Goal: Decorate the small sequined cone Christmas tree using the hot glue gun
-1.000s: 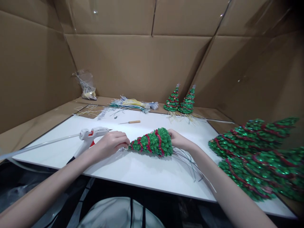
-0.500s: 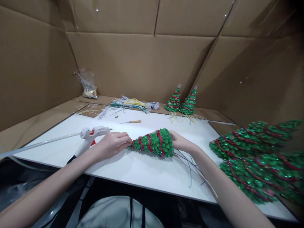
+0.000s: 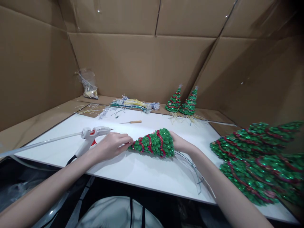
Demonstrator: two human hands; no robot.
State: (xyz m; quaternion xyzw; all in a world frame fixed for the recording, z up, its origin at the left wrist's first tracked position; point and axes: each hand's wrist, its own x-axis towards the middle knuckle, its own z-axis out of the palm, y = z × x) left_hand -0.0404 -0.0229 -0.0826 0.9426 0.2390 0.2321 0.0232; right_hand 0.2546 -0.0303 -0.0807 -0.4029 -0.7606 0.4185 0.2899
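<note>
Clothing (image 3: 120,213), pale and crossed by 2 dark bands, fills the bottom middle, just before the front edge of a white board (image 3: 133,175). Loose wires (image 3: 199,180), some of them green, trail beside the right forearm toward that edge. At the right, bigger-looking green tinsel trees (image 3: 249,179) with red garlands overlap; their exact count is unclear.

Over the middle of the board, a green Christmas tree (image 3: 154,144) wound with red garland lies sideways between the 2 hands, tip to the left. The left hand (image 3: 116,145) pinches its tip between thumb and fingers. The right hand (image 3: 179,142) is at its base; its fingers are mostly hidden, so I cannot tell how firmly they close. The hands are apart, 1 at each end.

Behind the left forearm is a white glue gun (image 3: 89,137) with a red trigger, a long glue stick (image 3: 47,144) running out leftward. Farther off lies a wooden-handled awl (image 3: 135,122), then a multicoloured wire bundle (image 3: 133,103), 2 upright small trees (image 3: 174,101) and a clear plastic bag (image 3: 89,85) before the cardboard wall (image 3: 130,63).
</note>
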